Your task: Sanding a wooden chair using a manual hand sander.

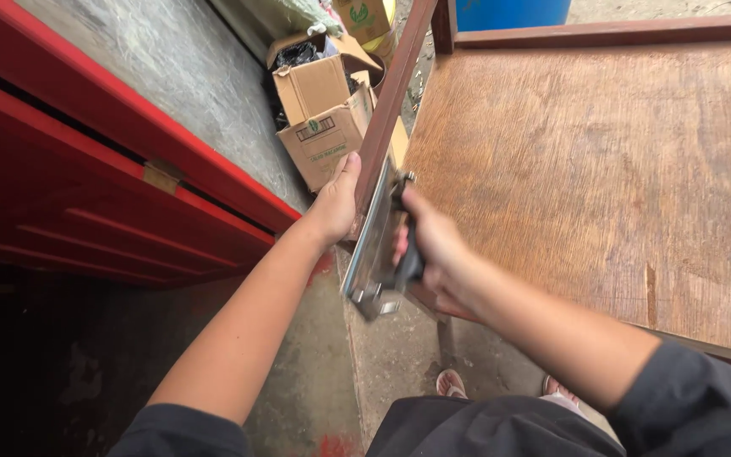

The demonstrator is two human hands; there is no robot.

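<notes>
At the near left edge of the wooden table (602,169), the right hand (429,245) has its fingers clenched around the black handle of a metal tool (374,250). Its long side runs along the edge. The left hand (336,203) presses flat just beside it.

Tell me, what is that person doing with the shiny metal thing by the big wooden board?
A person holds a metal hand tool against the side edge of a wooden panel. The right hand grips the tool's black handle, and the left hand rests on the panel's edge rail just beside the tool. Cardboard boxes sit on the concrete floor behind, and a red metal structure runs along the left.
</notes>
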